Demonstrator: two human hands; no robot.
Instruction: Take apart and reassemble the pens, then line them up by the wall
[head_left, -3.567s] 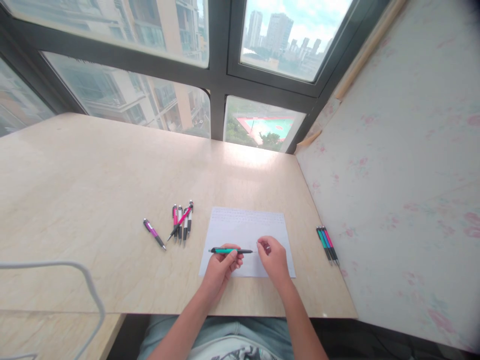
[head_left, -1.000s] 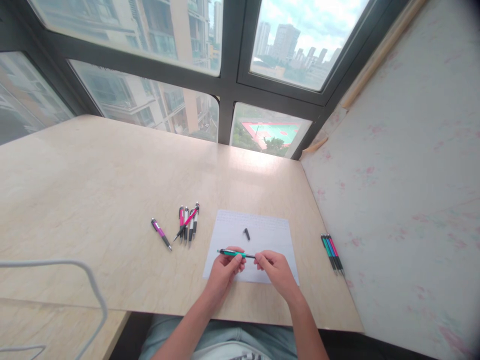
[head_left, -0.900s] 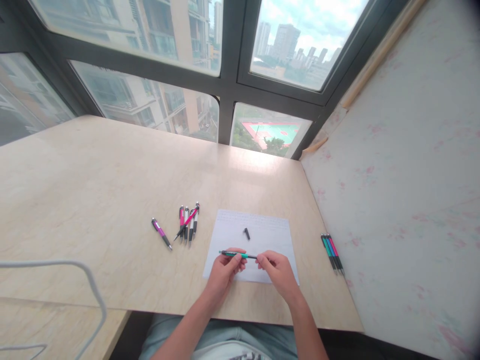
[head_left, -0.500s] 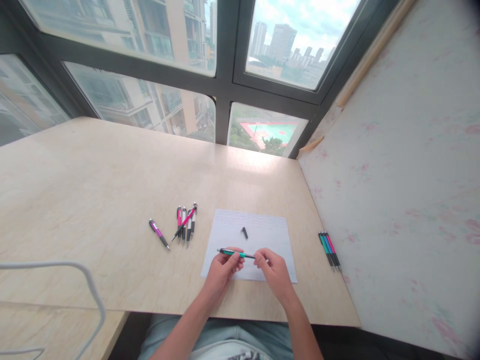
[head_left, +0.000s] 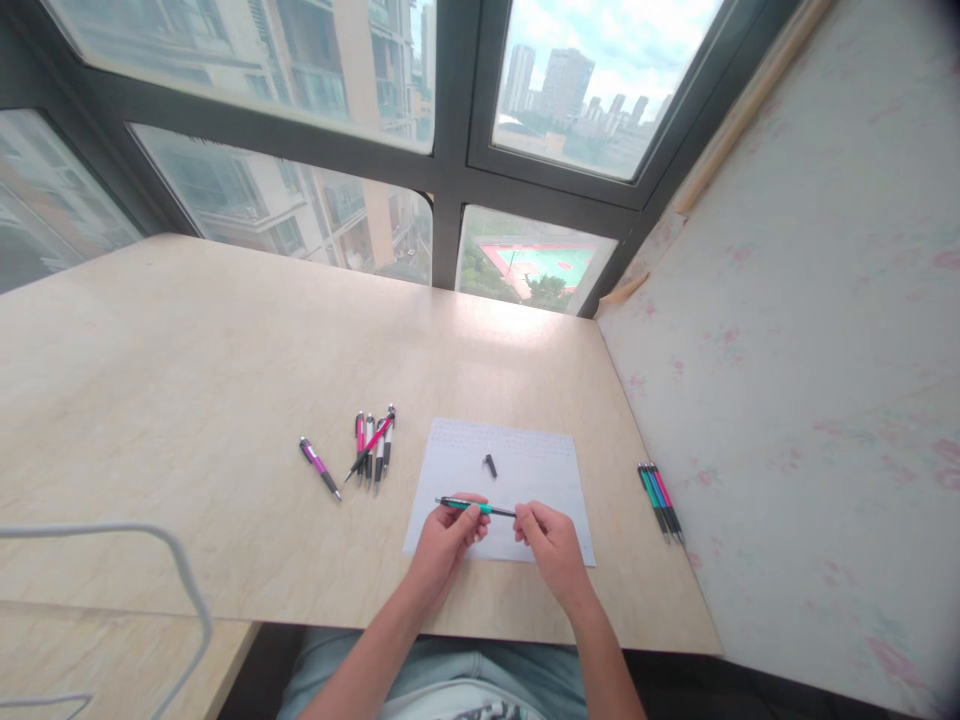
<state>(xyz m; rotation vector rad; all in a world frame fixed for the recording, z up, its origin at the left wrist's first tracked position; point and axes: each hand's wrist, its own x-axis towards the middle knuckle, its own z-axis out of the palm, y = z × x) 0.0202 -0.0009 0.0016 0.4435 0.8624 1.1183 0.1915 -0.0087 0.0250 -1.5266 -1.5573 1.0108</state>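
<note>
The left hand [head_left: 450, 535] holds a green pen [head_left: 480, 508] lying nearly level, its barrel pinched between the thumb and curled fingers. From there a thin dark section [head_left: 504, 513] of the pen runs across to the right hand [head_left: 551, 535], whose thumb and forefinger close narrowly on its end. Both sets of fingers are above the lower part of a sheet of paper [head_left: 529, 450] with faint writing along its far edge. Just beyond the fingertips, on the sheet, lies a small dark piece [head_left: 490, 466]. Left of the left fingers rests a cluster of pink and white pens [head_left: 373, 447], one pink pen slanting across the others; farther left is a purple pen [head_left: 320, 469]. Well right of the right fingers, a row of coloured pens [head_left: 660, 500] lies near the wall [head_left: 787, 400].
</note>
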